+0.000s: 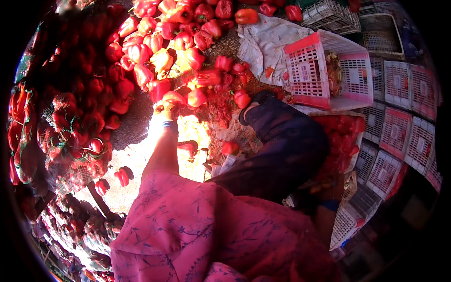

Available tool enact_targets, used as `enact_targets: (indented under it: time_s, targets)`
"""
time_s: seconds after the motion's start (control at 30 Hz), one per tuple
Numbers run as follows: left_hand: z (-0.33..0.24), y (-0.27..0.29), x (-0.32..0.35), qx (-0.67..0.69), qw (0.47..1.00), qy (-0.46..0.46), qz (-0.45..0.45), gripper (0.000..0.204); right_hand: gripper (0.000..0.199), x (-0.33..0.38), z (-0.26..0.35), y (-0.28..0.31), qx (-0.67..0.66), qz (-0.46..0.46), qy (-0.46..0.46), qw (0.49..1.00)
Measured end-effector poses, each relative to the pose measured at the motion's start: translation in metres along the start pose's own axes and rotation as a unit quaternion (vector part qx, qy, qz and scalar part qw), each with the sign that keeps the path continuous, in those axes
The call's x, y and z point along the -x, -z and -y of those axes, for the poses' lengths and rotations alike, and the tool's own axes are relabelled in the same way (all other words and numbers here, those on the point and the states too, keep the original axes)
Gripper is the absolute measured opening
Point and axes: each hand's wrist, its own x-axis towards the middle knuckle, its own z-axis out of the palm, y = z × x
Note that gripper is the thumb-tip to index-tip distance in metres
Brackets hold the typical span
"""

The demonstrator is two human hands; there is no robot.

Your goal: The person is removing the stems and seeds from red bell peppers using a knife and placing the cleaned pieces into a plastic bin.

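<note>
My left hand (pixel 165 113) reaches out in bright sunlight at the near edge of the pepper heap. Its fingers are closed round a red bell pepper (pixel 174 97); glare washes out part of the hand. Beside it lie another red bell pepper (pixel 196 97) and the loose heap of red peppers (pixel 181 41). Deep shade covers my right hand (pixel 334 187), above a blue wristband at my right side. It is close to a crate of red peppers (pixel 339 141), and its fingers cannot be made out.
A tipped pink-and-white plastic crate (pixel 305 73) lies on a pale sheet (pixel 268 40). Stacked crates (pixel 395 129) line the right side. Netted sacks of peppers (pixel 66 136) stand at the left. My bent leg (pixel 286 136) crosses the middle, with crushed pepper bits (pixel 223 110) beyond it.
</note>
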Motion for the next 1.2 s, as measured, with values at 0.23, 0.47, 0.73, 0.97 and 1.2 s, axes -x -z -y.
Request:
enact_targets:
  time_s: [0.23,0.47,0.73,0.97,1.2]
  targets:
    - [-0.163,-0.135,0.075,-0.005,0.987,-0.1,0.123,0.07,0.035,0.048,0.049,-0.051,0.049,-0.016,0.126,0.991]
    - [-0.241,-0.333,0.236,-0.054,0.856,-0.269,0.438,0.082,0.057,0.059,0.11,-0.049,0.003,0.181,0.294,0.939]
    - [-0.187,-0.458,0.389,0.045,0.707,-0.037,0.705,0.111,0.042,0.005,0.11,0.075,-0.174,0.17,0.313,0.918]
    - [-0.105,-0.515,0.385,0.035,0.656,0.205,0.726,0.074,0.035,-0.056,0.048,0.107,-0.173,0.14,0.233,0.947]
    - [-0.096,-0.539,0.384,-0.075,0.731,-0.056,0.676,0.075,0.028,-0.123,0.057,0.165,-0.441,0.092,0.096,0.888]
